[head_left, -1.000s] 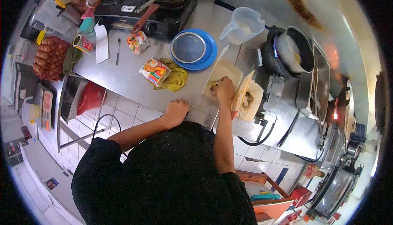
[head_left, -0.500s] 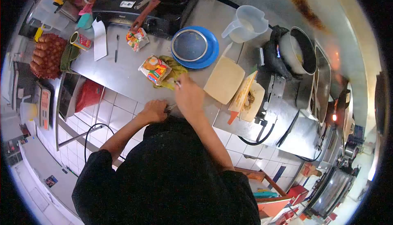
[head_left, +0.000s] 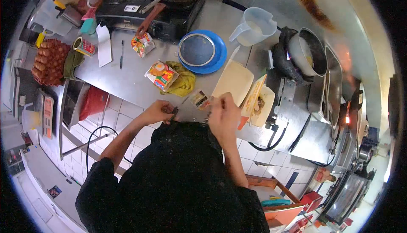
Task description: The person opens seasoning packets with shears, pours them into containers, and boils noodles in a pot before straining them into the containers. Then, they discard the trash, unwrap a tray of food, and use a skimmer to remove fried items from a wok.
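My left hand (head_left: pixel 159 112) is closed around a small dark-handled tool (head_left: pixel 174 110) at the counter's front edge; a thin metal part points up and right from it. To the right, my right hand (head_left: pixel 225 116) is blurred, with its fingers curled; what they hold is hidden. A small printed sachet (head_left: pixel 200 99) is between the hands, close to the right fingertips. Above it, a yellow-green cloth (head_left: pixel 182 81) is bunched beside a noodle packet (head_left: pixel 161 75). Right of the sachet stands a cream container (head_left: pixel 234 82).
A blue plate (head_left: pixel 220 54) with a round strainer, a measuring jug (head_left: pixel 254 27) and a second packet (head_left: pixel 142 45) are farther back. Behind stands a black stove (head_left: pixel 123 21) with a pan and spatula. Eggs (head_left: pixel 48 61) and a can (head_left: pixel 84 46) are left; pots (head_left: pixel 309 54) are right.
My right hand has moved right and slightly down, away from the cloth. The small sachet now shows between the hands. My left hand has shifted slightly, and its tool is more visible.
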{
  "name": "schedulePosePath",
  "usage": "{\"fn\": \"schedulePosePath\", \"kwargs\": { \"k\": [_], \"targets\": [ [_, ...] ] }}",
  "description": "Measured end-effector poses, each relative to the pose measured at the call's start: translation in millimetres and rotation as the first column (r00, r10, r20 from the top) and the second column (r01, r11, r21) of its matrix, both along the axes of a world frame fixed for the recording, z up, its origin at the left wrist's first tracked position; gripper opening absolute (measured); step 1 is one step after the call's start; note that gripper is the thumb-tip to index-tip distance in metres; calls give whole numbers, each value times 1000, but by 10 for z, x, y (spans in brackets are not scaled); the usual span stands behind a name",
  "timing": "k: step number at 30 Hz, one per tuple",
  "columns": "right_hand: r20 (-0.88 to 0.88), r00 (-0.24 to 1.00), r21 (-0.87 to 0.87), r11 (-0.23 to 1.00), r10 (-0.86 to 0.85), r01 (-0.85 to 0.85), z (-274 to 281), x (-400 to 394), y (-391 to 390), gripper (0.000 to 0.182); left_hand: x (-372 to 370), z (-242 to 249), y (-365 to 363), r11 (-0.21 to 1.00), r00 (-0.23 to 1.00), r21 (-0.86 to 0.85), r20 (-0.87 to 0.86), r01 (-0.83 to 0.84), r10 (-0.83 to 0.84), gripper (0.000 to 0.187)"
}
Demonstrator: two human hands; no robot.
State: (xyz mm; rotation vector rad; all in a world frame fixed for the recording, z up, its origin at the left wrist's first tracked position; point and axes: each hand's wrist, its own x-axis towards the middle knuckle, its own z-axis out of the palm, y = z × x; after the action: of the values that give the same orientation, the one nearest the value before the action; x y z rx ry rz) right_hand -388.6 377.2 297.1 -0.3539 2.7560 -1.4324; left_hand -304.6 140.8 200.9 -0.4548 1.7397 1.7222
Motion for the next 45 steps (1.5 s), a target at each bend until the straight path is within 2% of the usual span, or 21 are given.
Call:
{"fn": "schedulePosePath", "kwargs": {
  "k": [1,3,4,6,7,9,12,15,17,19,23,25,29,31,34,35,37,38,42,44,45],
  "targets": [
    [-6,1000,3,1000,-12,12,-23,-60,140,14,-33,73,57,1000,1000,3,-6,12,-12,16],
    [94,992,-218,974,89,-67,-165,-137,387,12,-142,223,222,977,926,159,-329,-139,186,20],
    [86,994,-212,976,69,-50,-218,-142,430,12,-234,265,329,979,926,166,-336,-119,170,20],
    [177,972,-291,952,155,-99,-269,-180,489,10,-461,354,588,905,874,415,-402,-94,275,28],
    [168,972,-283,952,166,-114,-206,-194,505,5,-587,451,718,904,873,422,-411,-72,261,28],
    [150,969,-333,933,195,-136,-31,-199,512,4,-822,663,905,979,818,200,-559,-24,135,31],
    [103,968,-369,913,230,-177,51,-264,644,5,-1090,785,1001,935,872,345,-480,83,99,32],
    [96,993,-416,909,67,-21,127,-291,708,12,-1252,847,1038,921,874,356,-484,157,38,33],
    [-8,1000,-279,960,5,-7,269,-251,737,9,-1322,862,1093,922,861,326,-508,207,-14,32],
    [-210,976,-114,993,-50,26,346,-282,744,6,-1400,824,1171,947,757,286,-649,149,77,32],
    [-342,938,-121,988,51,-98,317,-378,866,7,-1513,893,1192,939,763,293,-644,178,57,31],
    [-405,906,117,977,-119,181,385,-368,871,8,-1527,1147,1190,973,797,192,-604,129,13,32],
    [-378,920,26,993,-101,119,312,-455,876,6,-1634,1011,1139,993,696,67,-718,96,-18,32],
    [-441,898,49,999,2,23,277,-506,857,8,-1660,1102,1144,987,656,16,-749,161,-95,31],
    [-245,969,-143,990,-15,-21,325,-506,808,8,-1732,1038,1173,965,642,68,-758,253,-115,30],
    [-240,971,-143,989,-11,-24,283,-502,803,8,-1729,1023,1202,962,691,146,-721,229,-55,30],
    [-89,984,-324,939,-152,115,135,-546,814,8,-1755,1007,1234,944,715,234,-699,233,-3,30],
    [-92,984,-325,939,-152,115,55,-569,827,8,-1772,1005,1241,918,740,320,-672,236,44,30],
    [27,988,-402,904,-150,148,-2,-563,823,9,-1777,1006,1221,910,765,313,-644,273,-8,31],
    [34,987,-410,899,-156,156,-8,-590,807,10,-1800,911,1194,952,692,69,-702,297,-165,30],
    [83,987,-471,867,-138,161,-67,-608,805,10,-1796,886,1217,953,693,68,-702,297,-166,30]
  ]
}}
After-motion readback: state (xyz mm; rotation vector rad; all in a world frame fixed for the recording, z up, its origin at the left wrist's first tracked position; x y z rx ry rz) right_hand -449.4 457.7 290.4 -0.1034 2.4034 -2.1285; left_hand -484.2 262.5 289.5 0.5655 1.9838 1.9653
